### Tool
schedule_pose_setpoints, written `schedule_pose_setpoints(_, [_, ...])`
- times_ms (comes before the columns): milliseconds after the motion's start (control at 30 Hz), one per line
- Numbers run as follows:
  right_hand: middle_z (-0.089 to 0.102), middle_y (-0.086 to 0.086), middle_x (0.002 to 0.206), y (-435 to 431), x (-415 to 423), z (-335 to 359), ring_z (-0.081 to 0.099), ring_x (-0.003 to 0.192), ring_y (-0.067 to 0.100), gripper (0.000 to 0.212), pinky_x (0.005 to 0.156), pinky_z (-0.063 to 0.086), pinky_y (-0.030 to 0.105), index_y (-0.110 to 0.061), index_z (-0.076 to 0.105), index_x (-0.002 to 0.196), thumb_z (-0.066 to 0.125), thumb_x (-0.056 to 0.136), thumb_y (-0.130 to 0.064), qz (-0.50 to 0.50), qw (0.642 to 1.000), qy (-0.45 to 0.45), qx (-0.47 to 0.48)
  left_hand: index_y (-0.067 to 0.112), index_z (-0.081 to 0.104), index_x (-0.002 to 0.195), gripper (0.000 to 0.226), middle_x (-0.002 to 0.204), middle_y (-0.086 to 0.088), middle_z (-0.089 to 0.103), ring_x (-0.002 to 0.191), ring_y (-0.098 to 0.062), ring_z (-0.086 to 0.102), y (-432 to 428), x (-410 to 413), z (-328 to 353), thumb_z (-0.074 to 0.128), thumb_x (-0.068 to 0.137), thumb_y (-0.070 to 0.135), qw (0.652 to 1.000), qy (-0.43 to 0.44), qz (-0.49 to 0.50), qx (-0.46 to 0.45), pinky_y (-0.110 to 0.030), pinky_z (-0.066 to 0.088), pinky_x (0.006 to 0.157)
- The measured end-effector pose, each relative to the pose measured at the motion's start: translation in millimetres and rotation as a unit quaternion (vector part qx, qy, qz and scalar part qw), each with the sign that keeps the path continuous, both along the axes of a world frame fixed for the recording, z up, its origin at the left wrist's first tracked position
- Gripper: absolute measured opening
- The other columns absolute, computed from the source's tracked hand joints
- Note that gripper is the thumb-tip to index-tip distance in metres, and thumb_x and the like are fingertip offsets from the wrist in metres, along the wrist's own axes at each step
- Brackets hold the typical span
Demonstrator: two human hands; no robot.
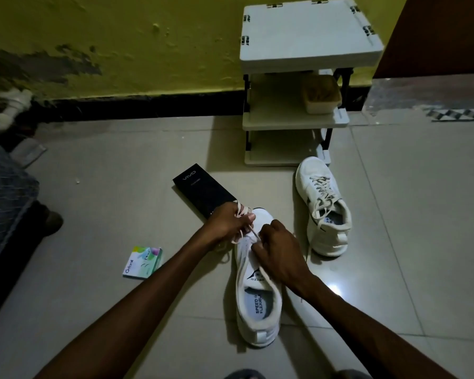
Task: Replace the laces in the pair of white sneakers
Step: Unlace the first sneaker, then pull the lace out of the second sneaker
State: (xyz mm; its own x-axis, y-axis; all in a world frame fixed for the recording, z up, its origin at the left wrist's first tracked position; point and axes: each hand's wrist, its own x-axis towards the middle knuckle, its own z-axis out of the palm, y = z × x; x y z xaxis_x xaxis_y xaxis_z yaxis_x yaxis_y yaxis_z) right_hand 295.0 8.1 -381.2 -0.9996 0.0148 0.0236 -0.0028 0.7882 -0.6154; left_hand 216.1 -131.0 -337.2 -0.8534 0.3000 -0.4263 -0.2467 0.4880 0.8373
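– Two white sneakers, and where do they lie?
– Both on the glossy pale tile floor [121, 187]. The near sneaker [257, 296] sits in the middle with its toe pointing away. It has a smooth upper, a padded collar and a printed insole. The far sneaker [323, 214] lies to the right of it, apart, fully laced with flat cream cord.

– And the hands?
– The left hand [227, 222] has its fingers curled tight round a bunched loop of flat lace [244, 212], above the toe end of the near sneaker. The right hand [277, 247] is just beside it, over the eyelet rows. Its fingers are bent down and pinch a strand of the same lace, which runs taut between the two hands.

– What else is around?
– A long black rectangular carton [200, 190] with a matt lid lies flat just beyond the left hand. Near left is a small pastel cardboard box [143, 262]. Far right, against the blotchy yellow wall [121, 36], stands a white plastic rack [307, 36] with square shelves and dark posts. On its middle shelf is a rounded tub [322, 95] with brownish contents that I can't make out.
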Motion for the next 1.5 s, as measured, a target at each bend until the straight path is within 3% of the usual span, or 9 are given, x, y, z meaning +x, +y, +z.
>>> schedule_pose_setpoints(167, [0.07,0.005,0.078,21,-7,23,0.066,0.065,0.016,0.005,0.058,0.052,0.026,-0.011,0.067,0.079,0.068,0.084,-0.011,-0.169,0.914,-0.084,-0.36,0.0,0.063,0.089,0.015,0.073,-0.013,0.068,0.056,-0.014,0.064,11,0,13,0.059,0.096,0.012,0.992,-0.051,0.07,0.09,-0.024,0.053,0.057])
schedule_pose_setpoints(267, [0.071,0.009,0.094,29,-8,47,0.067,0.071,0.014,0.005,0.061,0.053,0.028,-0.007,0.066,0.093,0.067,0.088,-0.009,-0.154,0.872,-0.134,-0.444,-0.002,0.066,0.089,0.01,0.081,-0.017,0.07,0.067,-0.02,0.068,22,0,22,0.061,0.093,0.007,0.946,-0.16,0.165,0.228,-0.03,0.06,0.065])
schedule_pose_setpoints(433, [0.065,-0.001,0.118,32,-5,68,0.069,0.101,0.021,0.052,0.08,0.059,0.04,-0.03,0.051,0.126,0.076,0.081,-0.019,-0.029,0.83,-0.221,-0.511,0.0,0.063,0.085,0.012,0.08,-0.013,0.07,0.074,-0.022,0.067,46,0,43,0.057,0.094,0.005,0.851,-0.251,0.264,0.378,-0.033,0.056,0.074])
schedule_pose_setpoints(667, [0.073,0.012,0.106,42,-6,81,0.07,0.098,0.027,0.034,0.083,0.058,0.033,-0.011,0.064,0.119,0.067,0.085,-0.005,-0.093,0.783,-0.158,-0.595,0.017,0.073,0.101,0.026,0.093,-0.003,0.076,0.087,-0.014,0.072,54,23,72,0.051,0.1,0.03,0.988,-0.065,0.052,0.133,-0.025,0.056,0.073])
schedule_pose_setpoints(833, [0.073,0.018,0.097,66,-5,97,0.073,0.083,0.023,0.021,0.065,0.056,0.021,-0.002,0.068,0.106,0.059,0.089,0.004,-0.176,0.765,-0.121,-0.607,0.029,0.067,0.117,0.032,0.112,0.006,0.071,0.108,-0.007,0.064,46,26,88,0.038,0.104,0.037,0.986,-0.029,-0.127,0.108,-0.023,0.051,0.094])
schedule_pose_setpoints(1033, [0.075,0.013,0.088,117,12,120,0.072,0.087,0.029,0.017,0.075,0.059,0.029,-0.007,0.075,0.095,0.065,0.085,0.003,-0.189,0.838,-0.041,-0.51,0.01,0.071,0.104,0.027,0.097,-0.01,0.075,0.08,-0.018,0.071,89,11,100,0.06,0.094,0.032,0.987,-0.015,-0.121,0.101,-0.023,0.055,0.064])
schedule_pose_setpoints(1167, [0.074,0.016,0.083,172,31,123,0.072,0.079,0.029,0.018,0.08,0.055,0.044,-0.008,0.076,0.086,0.066,0.083,0.006,-0.249,0.856,0.01,-0.452,0.003,0.063,0.118,0.038,0.113,-0.014,0.071,0.086,-0.02,0.07,139,-2,105,0.052,0.098,0.033,0.951,-0.112,-0.251,0.144,-0.023,0.057,0.065])
schedule_pose_setpoints(1300, [0.074,0.017,0.085,234,48,117,0.073,0.081,0.027,0.013,0.08,0.059,0.034,-0.001,0.075,0.091,0.067,0.082,0.006,-0.307,0.846,0.012,-0.435,0.005,0.062,0.123,0.033,0.12,-0.017,0.067,0.087,-0.018,0.069,185,-15,90,0.053,0.098,0.024,0.898,-0.248,-0.262,0.251,-0.02,0.057,0.066])
schedule_pose_setpoints(1500, [0.073,0.021,0.086,303,68,72,0.072,0.071,0.024,0.014,0.07,0.057,0.027,0.003,0.074,0.088,0.066,0.08,0.01,-0.406,0.816,-0.052,-0.409,0.003,0.069,0.094,0.026,0.08,-0.009,0.069,0.063,-0.013,0.063,277,-3,38,0.069,0.09,0.028,0.968,-0.152,-0.184,0.074,-0.018,0.053,0.055])
